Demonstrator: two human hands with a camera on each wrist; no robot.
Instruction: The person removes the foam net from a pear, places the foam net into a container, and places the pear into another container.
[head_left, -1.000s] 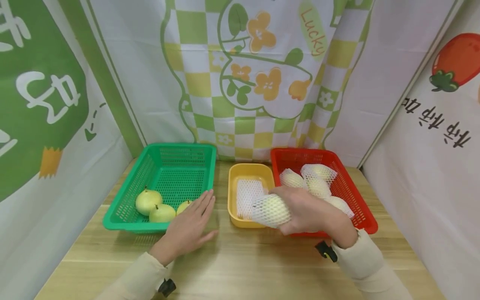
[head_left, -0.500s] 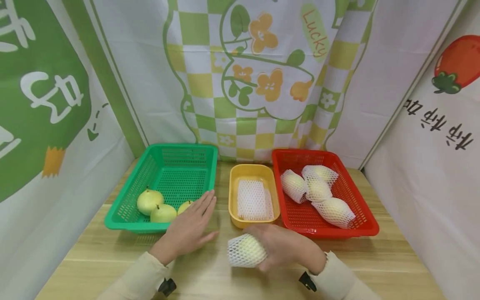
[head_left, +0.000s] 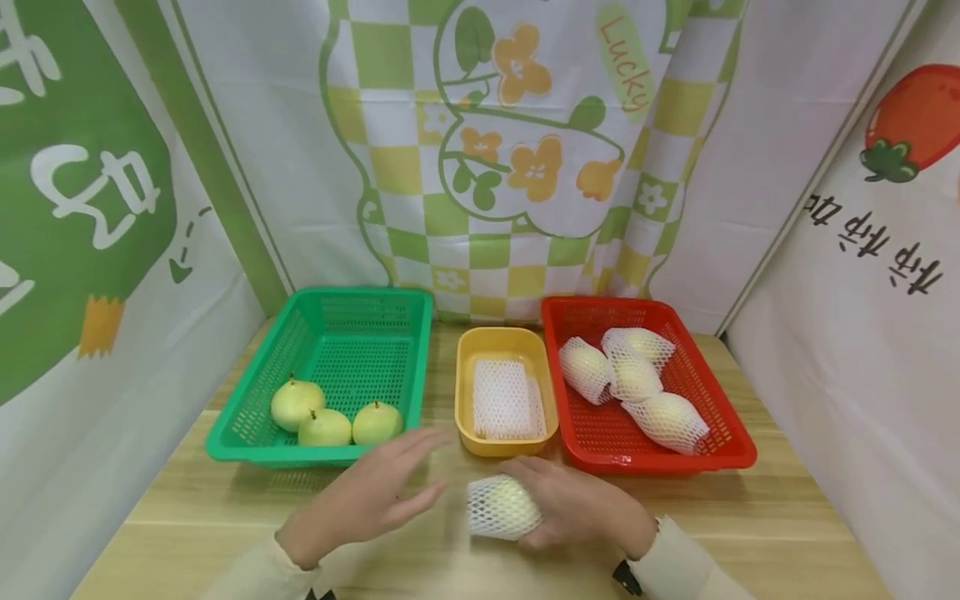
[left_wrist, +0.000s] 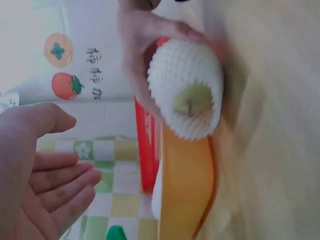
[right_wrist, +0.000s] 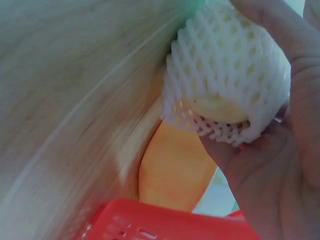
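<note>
My right hand (head_left: pixel 573 504) grips a pear in a white foam net (head_left: pixel 504 507) low over the table, in front of the yellow tray. In the left wrist view the pear's stem end (left_wrist: pixel 192 98) shows through the net's opening. The right wrist view shows thumb and fingers around the netted pear (right_wrist: pixel 225 70). My left hand (head_left: pixel 371 496), fingers extended and holding nothing, is apart from it on the left, near the front corner of the green basket. Several flat foam nets (head_left: pixel 504 400) lie in the yellow tray (head_left: pixel 467 442).
The green basket (head_left: pixel 422 350) at left holds three bare pears (head_left: pixel 377 423) along its front. At right, the red basket (head_left: pixel 720 400) contains several pears in foam nets (head_left: pixel 667 419). Between the baskets stands the yellow tray. A patterned curtain (head_left: pixel 487 275) closes off the back.
My right hand has brought the netted pear from over the yellow tray and red basket's edge to the table in front. Lately my left hand has shifted slightly down and right, off the green basket.
</note>
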